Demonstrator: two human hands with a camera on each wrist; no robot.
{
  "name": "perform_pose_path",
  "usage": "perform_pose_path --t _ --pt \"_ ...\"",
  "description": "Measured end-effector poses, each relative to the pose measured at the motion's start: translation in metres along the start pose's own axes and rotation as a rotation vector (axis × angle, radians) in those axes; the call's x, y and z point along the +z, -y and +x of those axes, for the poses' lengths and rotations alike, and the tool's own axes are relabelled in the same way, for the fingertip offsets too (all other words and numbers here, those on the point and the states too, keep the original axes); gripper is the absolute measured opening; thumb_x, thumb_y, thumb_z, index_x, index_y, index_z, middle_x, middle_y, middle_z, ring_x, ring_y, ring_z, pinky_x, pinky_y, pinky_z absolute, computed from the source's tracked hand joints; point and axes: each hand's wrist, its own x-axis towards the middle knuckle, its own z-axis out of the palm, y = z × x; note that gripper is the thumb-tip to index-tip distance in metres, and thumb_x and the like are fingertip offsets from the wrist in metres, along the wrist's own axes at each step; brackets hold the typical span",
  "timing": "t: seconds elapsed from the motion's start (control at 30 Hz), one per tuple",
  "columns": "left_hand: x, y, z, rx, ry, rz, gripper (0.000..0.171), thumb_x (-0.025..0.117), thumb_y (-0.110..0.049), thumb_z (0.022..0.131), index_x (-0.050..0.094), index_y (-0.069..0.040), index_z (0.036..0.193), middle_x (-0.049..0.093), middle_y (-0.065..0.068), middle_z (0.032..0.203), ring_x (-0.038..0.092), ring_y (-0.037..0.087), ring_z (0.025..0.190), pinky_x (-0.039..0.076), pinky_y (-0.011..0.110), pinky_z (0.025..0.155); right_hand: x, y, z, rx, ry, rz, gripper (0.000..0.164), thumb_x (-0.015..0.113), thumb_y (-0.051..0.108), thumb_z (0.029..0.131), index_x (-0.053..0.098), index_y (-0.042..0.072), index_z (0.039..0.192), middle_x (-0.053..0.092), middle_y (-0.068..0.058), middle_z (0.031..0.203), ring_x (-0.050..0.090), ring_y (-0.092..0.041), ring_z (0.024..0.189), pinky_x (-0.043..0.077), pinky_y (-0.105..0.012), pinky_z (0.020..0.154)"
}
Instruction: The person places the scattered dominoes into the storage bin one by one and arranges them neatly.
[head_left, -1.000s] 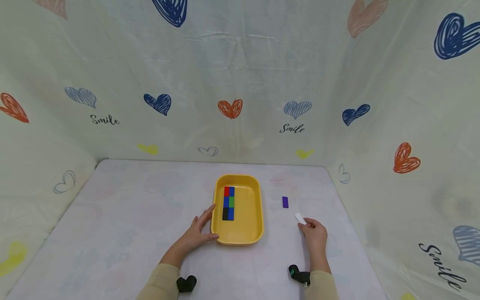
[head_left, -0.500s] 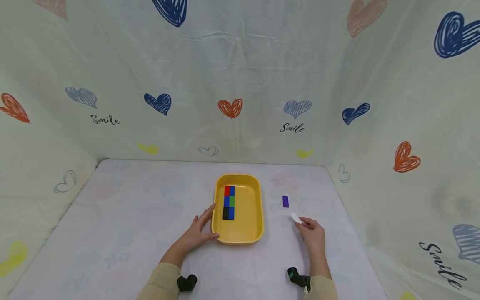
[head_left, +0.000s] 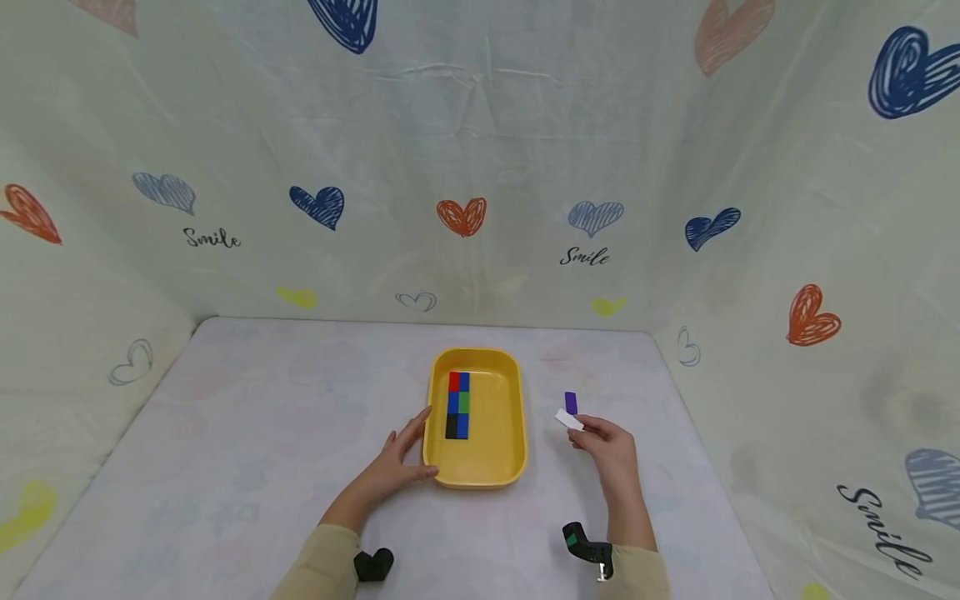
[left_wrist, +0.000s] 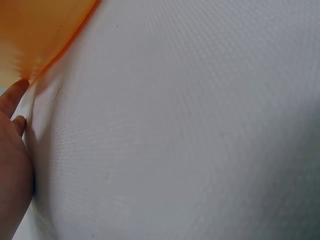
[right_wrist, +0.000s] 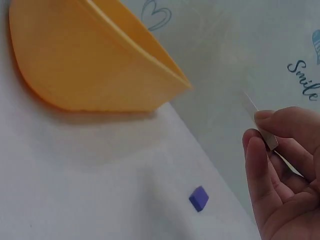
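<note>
My right hand (head_left: 609, 446) pinches a small white rectangular block (head_left: 569, 419) by one end, between thumb and fingers. It is raised above the table, right of the yellow tray (head_left: 498, 475). In the head view the white block overlaps the near end of a purple block (head_left: 571, 402); the right wrist view shows that purple block (right_wrist: 199, 198) lying on the table, apart from the hand. Fingers spread, my left hand (head_left: 390, 475) touches the tray's left side and near-left corner. Inside the tray, several coloured blocks (head_left: 457, 406) in red, blue, green and black form two adjoining columns on the left.
A white cloth (head_left: 247, 433) covers the table. Behind it and at the sides hang pale curtains (head_left: 510, 167) printed with hearts and words. Black devices (head_left: 588, 550) are strapped at both wrists. The tray's right half shows bare yellow floor.
My right hand has moved left and away from me with the white block, from the purple block's near right up to its near end. The left hand and tray have stayed put.
</note>
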Motion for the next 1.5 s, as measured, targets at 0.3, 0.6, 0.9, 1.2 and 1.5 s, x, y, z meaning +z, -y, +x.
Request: perform_pose_path --t 0.3,0.6,0.9,1.2,1.5 --pt "0.000 0.002 0.000 -0.002 -0.007 0.001 0.100 0.083 -0.036 0.074 0.024 -0.036 0.155 0.038 0.009 0.153 0.005 0.030 0.148 -0.012 0.048 0.116 0.032 0.019 -0.012 -0.034 0.127 0.109 0.027 0.066 -0.006 0.087 0.067 -0.008 0.113 0.068 -0.017 0.094 0.069 -0.020 0.080 0.057 -0.033 0.080" --pt "0.000 0.002 -0.001 -0.015 -0.009 0.010 0.100 0.082 -0.040 0.074 0.024 -0.038 0.155 0.037 0.007 0.154 0.003 0.031 0.148 -0.010 0.052 0.116 0.058 0.026 -0.015 -0.043 0.203 0.160 0.022 0.065 -0.007 0.089 0.066 -0.012 0.111 0.066 -0.017 0.091 0.070 -0.020 0.073 0.059 -0.029 0.072" --pt "-0.002 0.003 -0.001 -0.001 -0.005 0.016 0.099 0.082 -0.038 0.075 0.023 -0.038 0.155 0.037 0.007 0.154 0.004 0.030 0.148 -0.010 0.050 0.116 0.076 0.031 -0.021 -0.053 0.402 0.100 0.040 0.055 -0.008 0.093 0.058 0.002 0.132 0.044 -0.017 0.107 0.071 -0.028 0.090 0.057 -0.031 0.078" --pt "-0.003 0.004 -0.001 0.024 0.008 0.025 0.098 0.081 -0.039 0.077 0.023 -0.034 0.156 0.037 0.009 0.154 0.002 0.034 0.148 -0.010 0.052 0.115 0.090 0.033 -0.025 -0.066 0.593 0.093 0.047 0.050 -0.008 0.097 0.046 0.003 0.142 0.037 -0.014 0.106 0.070 -0.030 0.093 0.057 -0.034 0.081" --pt "-0.003 0.001 -0.002 0.046 0.025 0.011 0.098 0.081 -0.038 0.077 0.022 -0.032 0.156 0.037 0.010 0.154 0.003 0.034 0.148 -0.011 0.051 0.115 0.104 0.034 -0.025 -0.049 0.630 0.060 0.052 0.056 -0.008 0.093 0.040 0.002 0.141 0.046 -0.020 0.110 0.070 -0.034 0.091 0.057 -0.034 0.080"
